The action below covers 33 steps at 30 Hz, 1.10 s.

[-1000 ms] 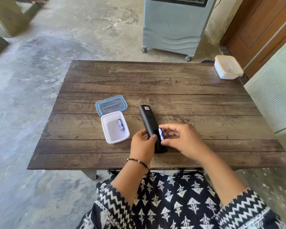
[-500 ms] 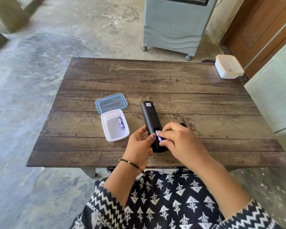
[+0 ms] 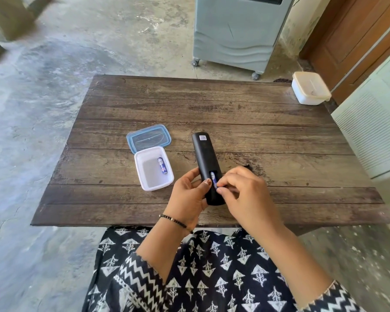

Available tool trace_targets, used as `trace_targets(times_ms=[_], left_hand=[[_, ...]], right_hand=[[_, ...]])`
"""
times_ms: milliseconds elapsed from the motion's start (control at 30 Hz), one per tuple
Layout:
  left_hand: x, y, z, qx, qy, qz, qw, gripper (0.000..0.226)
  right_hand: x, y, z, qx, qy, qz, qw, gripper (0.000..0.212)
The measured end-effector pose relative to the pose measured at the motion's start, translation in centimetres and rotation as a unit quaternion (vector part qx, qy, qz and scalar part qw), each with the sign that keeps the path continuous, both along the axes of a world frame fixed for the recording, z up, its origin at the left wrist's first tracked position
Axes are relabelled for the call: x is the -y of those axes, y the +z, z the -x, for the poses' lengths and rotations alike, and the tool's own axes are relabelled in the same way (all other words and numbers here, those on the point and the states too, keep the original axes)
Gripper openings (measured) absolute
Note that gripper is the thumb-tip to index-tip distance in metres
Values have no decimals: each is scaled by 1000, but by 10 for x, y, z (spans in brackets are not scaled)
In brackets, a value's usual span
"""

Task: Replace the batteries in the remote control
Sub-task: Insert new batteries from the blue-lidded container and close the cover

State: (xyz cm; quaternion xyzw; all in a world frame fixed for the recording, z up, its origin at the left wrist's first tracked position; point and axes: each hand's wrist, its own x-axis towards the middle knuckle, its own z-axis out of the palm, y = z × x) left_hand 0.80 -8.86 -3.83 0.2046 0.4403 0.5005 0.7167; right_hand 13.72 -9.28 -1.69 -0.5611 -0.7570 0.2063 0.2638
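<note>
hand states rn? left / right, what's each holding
Left hand: closed around the remote control, steadying it.
Right hand: fingertips pinched on the battery, which sits in the open compartment.

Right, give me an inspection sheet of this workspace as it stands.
Surface: wooden plank table, weathered.
Job's things: black remote lying back up, battery bay open; one battery in the bay; spare battery in the open white container; blue lid beside it.
Clutter: closed white box at the table's far right corner.
Hands: left hand grips the remote's side; right hand fingertips press on the battery in the bay.
Cables: nothing seen.
Surroundings: concrete floor, grey wheeled appliance, wooden door.
</note>
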Motion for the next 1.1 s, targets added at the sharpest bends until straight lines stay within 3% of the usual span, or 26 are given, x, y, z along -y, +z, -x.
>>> trace_targets(times_ms=[300, 533, 933, 1100], left_hand=[[-2, 0, -2, 7, -13, -4, 1000, 26], [-4, 5, -3, 14, -11, 5, 1000, 25], [0, 8, -7, 1, -35, 10, 999, 24], [-1, 12, -4, -10, -40, 3, 999, 25]], right_hand=[[16, 1, 0, 172, 34, -47, 983, 40], [16, 4, -4, 149, 12, -29, 988, 39], [14, 9, 1, 242, 10, -51, 969, 46], [13, 4, -2, 210, 17, -40, 977, 49]])
